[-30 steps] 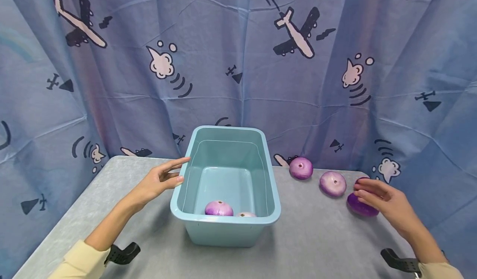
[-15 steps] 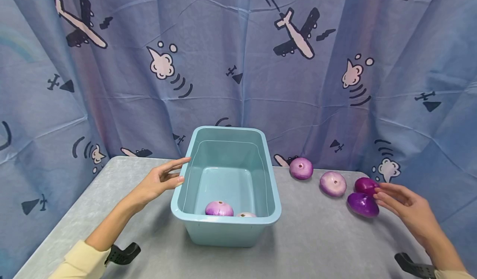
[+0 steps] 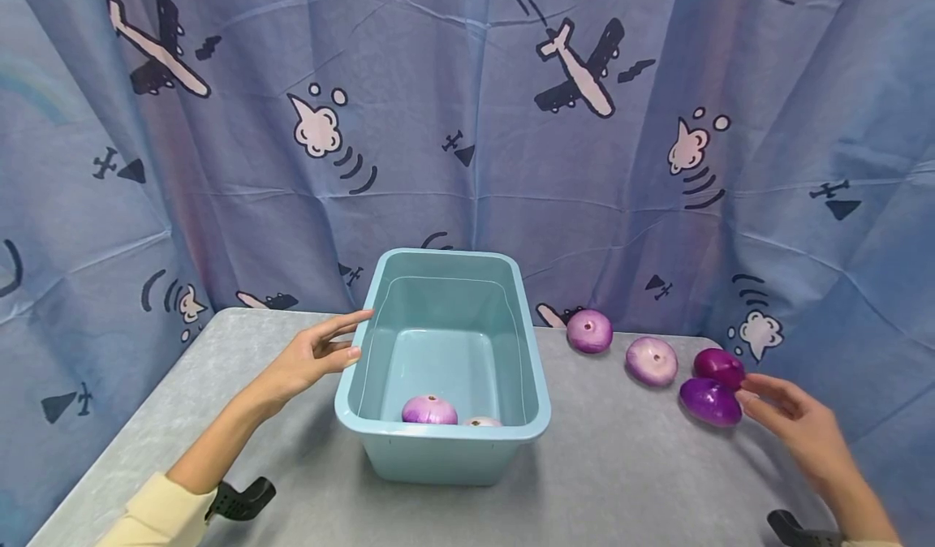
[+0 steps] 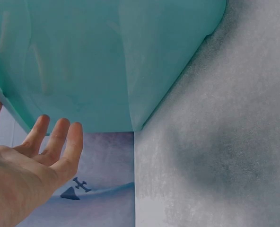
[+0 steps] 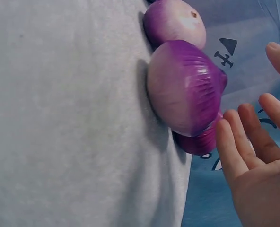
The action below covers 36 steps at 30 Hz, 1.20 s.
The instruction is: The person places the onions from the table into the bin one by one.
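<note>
Taking the blue tub (image 3: 441,450) as our landmark and reading from left to right, our left hand (image 3: 310,358) sits just beside its left wall, fingers straight and loosely spread, the fingertips near the rim; from the left wrist view we cannot tell whether they actually touch the plastic. Inside the tub, against its near wall, lie a pale purple onion (image 3: 428,409) and a second one (image 3: 480,421) mostly hidden by the rim. To the right of the tub, on the grey table (image 3: 628,474), a light onion (image 3: 589,330) sits near the curtain (image 3: 467,125), another pale onion (image 3: 652,360) lies further right, and then come two dark ones close together: the dark far onion (image 3: 719,367) and the dark near onion (image 3: 710,402), which look to be touching. Our right hand (image 3: 796,427) is furthest right of the tub, open with relaxed fingers, holding nothing, its fingertips just beside the dark pair. We judge the main risk to be here: these onions are round and smooth, and they lie close to the table's right edge, so a nudge from our outstretched fingers could roll one off or knock it into its neighbour. A loose grip could also drop one. If our left hand is not bracing the tub, an onion landing against a wall may shift it.
</note>
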{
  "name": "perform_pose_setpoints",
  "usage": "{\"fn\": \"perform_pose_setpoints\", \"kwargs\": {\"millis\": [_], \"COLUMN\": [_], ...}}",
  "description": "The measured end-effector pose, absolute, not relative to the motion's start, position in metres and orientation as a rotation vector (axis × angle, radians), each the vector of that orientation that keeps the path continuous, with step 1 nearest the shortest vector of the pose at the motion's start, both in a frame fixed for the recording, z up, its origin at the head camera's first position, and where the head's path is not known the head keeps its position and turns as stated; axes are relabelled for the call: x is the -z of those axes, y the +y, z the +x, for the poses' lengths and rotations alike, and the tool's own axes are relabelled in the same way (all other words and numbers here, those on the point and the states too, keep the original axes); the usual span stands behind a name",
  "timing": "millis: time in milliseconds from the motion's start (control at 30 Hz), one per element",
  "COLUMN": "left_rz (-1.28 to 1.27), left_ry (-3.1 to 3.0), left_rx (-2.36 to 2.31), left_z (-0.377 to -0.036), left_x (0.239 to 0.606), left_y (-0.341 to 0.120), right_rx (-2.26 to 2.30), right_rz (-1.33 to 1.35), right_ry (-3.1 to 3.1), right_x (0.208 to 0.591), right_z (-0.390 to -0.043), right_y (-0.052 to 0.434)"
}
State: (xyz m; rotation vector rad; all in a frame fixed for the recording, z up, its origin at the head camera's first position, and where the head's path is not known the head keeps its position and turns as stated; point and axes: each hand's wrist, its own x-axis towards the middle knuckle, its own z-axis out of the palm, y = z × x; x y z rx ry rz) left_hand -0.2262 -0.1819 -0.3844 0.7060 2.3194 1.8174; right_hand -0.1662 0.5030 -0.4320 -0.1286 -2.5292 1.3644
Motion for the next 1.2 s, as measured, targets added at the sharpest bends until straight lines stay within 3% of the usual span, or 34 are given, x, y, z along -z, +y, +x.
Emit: {"fn": "perform_pose_setpoints", "kwargs": {"millis": [367, 1200], "left_rz": [0.684, 0.704], "left_ry": [2.322, 2.313], "left_rx": [-1.812, -1.815], "left_z": [-0.226, -0.226], "left_x": [0.386, 0.385], "left_y": [-0.183, -0.182], "right_rx": [-1.321, -1.395], "right_rz": [-0.593, -0.802], "right_ry": [-2.646, -2.448], "right_x": [0.440, 0.454], "right_z": [-0.173, -0.183], "right_y": [0.485, 0.452]}}
